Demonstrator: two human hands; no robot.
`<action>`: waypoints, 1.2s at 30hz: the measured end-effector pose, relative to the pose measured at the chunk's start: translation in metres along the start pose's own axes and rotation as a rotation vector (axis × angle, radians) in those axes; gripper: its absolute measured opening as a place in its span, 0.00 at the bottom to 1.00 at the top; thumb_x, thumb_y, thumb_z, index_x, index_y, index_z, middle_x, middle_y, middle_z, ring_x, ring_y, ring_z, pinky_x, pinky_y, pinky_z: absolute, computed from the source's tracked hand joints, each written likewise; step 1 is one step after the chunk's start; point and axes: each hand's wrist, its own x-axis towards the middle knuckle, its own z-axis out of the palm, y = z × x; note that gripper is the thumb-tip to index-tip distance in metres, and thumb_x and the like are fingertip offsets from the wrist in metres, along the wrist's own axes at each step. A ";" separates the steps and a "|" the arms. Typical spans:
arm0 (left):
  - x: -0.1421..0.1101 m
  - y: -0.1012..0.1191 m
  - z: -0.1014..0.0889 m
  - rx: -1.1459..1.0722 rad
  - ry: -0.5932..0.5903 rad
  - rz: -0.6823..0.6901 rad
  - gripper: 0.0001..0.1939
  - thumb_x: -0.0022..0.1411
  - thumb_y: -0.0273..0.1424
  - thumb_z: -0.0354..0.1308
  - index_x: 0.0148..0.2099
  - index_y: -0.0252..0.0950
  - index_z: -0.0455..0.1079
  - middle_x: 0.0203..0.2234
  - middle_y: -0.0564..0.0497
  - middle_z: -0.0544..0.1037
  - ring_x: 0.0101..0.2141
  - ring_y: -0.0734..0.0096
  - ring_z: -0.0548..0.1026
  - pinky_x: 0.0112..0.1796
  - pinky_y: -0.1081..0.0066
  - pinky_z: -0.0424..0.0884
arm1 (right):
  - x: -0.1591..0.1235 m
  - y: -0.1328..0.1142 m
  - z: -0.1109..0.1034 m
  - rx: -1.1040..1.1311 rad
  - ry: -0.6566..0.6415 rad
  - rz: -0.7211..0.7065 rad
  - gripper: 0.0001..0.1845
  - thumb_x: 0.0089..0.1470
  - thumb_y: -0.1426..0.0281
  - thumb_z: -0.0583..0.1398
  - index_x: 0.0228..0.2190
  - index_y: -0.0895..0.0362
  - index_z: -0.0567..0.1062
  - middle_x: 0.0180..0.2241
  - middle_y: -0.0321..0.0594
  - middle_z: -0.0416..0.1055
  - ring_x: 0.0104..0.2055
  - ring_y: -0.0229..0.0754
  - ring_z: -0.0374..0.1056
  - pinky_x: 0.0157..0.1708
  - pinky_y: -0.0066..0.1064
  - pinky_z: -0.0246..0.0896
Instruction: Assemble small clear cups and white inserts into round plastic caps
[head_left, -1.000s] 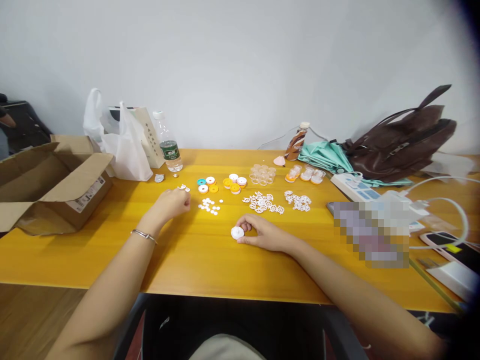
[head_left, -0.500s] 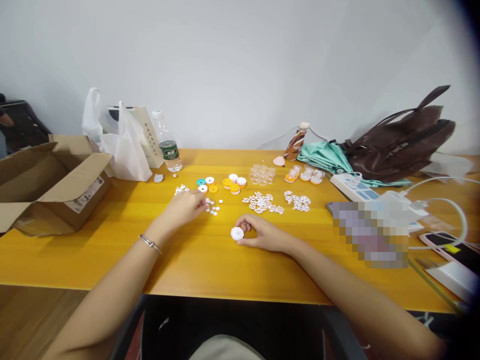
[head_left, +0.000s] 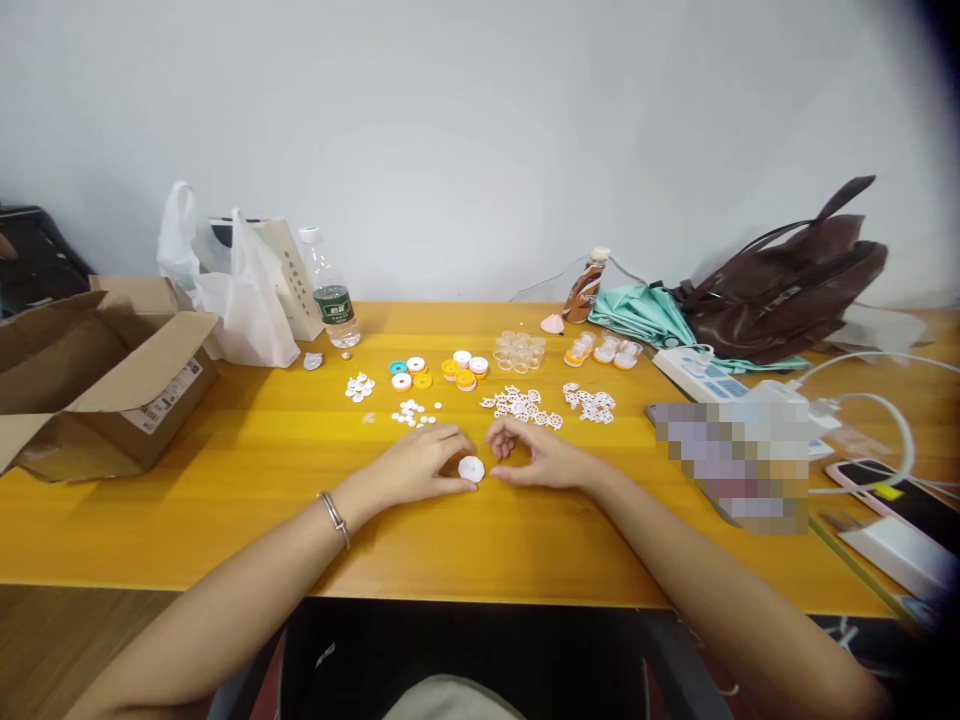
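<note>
A white round plastic piece (head_left: pixel 471 469) with a scalloped edge is held just above or on the table, between the thumb and fingers of my left hand (head_left: pixel 420 465). To its right is my right hand (head_left: pixel 536 458), thumb and curled fingers apart, with a small gap to the piece. Beyond my hands lie small white discs (head_left: pixel 411 411), white spoked parts (head_left: pixel 521 404) and small white frame-like parts (head_left: pixel 591 404). Round white, yellow and teal cases (head_left: pixel 424 381) stand in groups farther back, beside clear plastic rings (head_left: pixel 519 350).
An open cardboard box (head_left: pixel 150 370), a white plastic bag (head_left: pixel 247 300) and a water bottle (head_left: pixel 335 305) stand at left. At right are orange-and-white capped pieces (head_left: pixel 604 350), a drink bottle (head_left: pixel 585 288), a brown bag (head_left: pixel 787 290), a power strip (head_left: pixel 697 375) and cables.
My left hand has come from the small white discs to the white round piece and now holds it. My right hand has let go of it and its fingers are apart.
</note>
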 end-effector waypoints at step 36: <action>-0.006 -0.091 -0.033 0.103 0.489 -0.480 0.15 0.58 0.35 0.53 0.47 0.35 0.66 0.41 0.46 0.73 0.41 0.64 0.70 0.42 0.65 0.64 | 0.029 0.149 -0.126 -0.544 1.022 0.462 0.22 0.40 0.68 0.60 0.39 0.60 0.64 0.35 0.46 0.66 0.34 0.44 0.62 0.38 0.38 0.59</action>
